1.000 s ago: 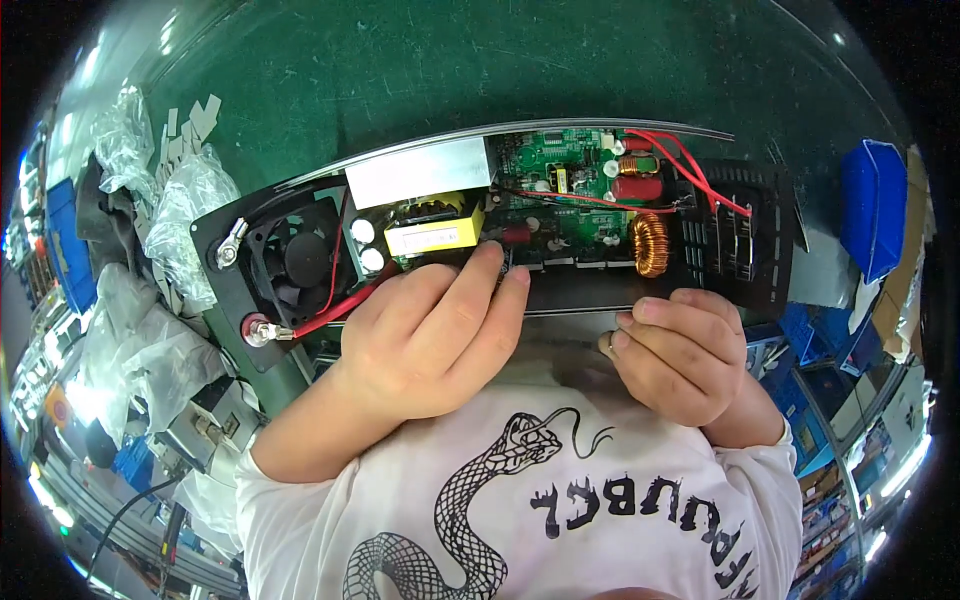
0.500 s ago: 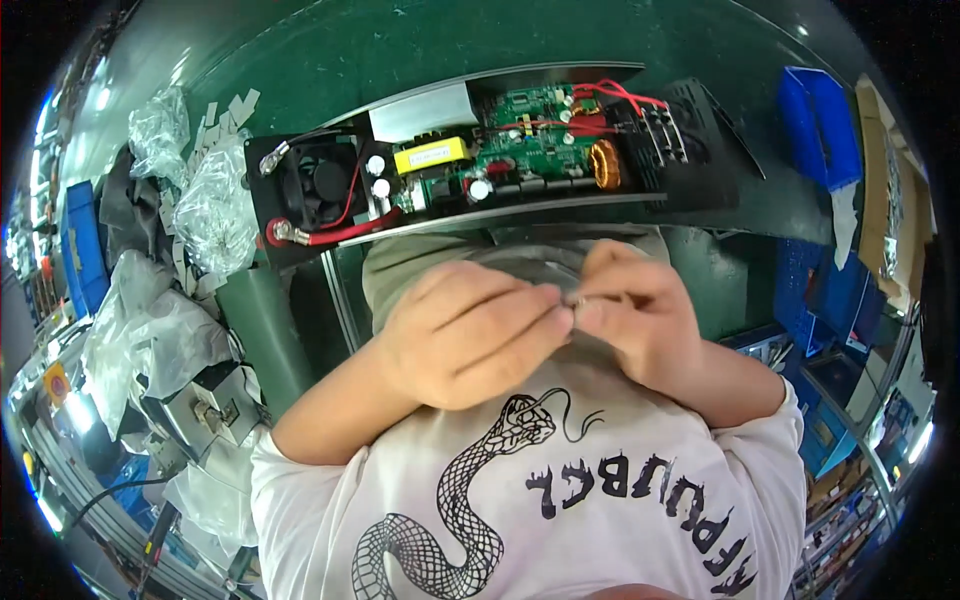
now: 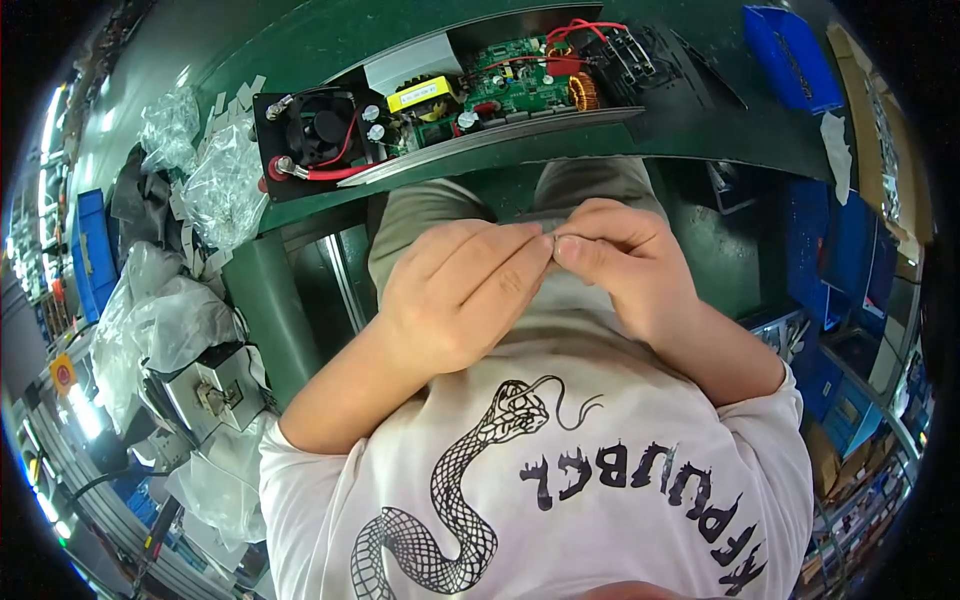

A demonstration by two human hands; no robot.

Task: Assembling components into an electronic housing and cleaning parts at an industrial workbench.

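Observation:
My left hand (image 3: 465,290) and my right hand (image 3: 630,265) meet fingertip to fingertip in front of my body, just this side of the green bench edge. Both are closed in a pinch on something tiny between them, too small and too covered to name. Beyond them, on the bench, lies an open electronic power unit (image 3: 520,75) in a long dark metal case. Inside it sit a green circuit board, a transformer with yellow wrapping (image 3: 421,94) and a copper coil (image 3: 583,92). A black fan (image 3: 318,130) with red cables fills its left end.
Crumpled clear plastic bags (image 3: 222,185) lie left of the unit, near a blue bin (image 3: 95,255). Another blue bin (image 3: 795,60) holding small parts and a cardboard box (image 3: 880,150) stand at the right. A boxy metal device (image 3: 215,390) sits at lower left.
The view has shifted, so the unit and the bench appear higher. My hands stay together, their fingertips slightly closer and the small thing between them less visible.

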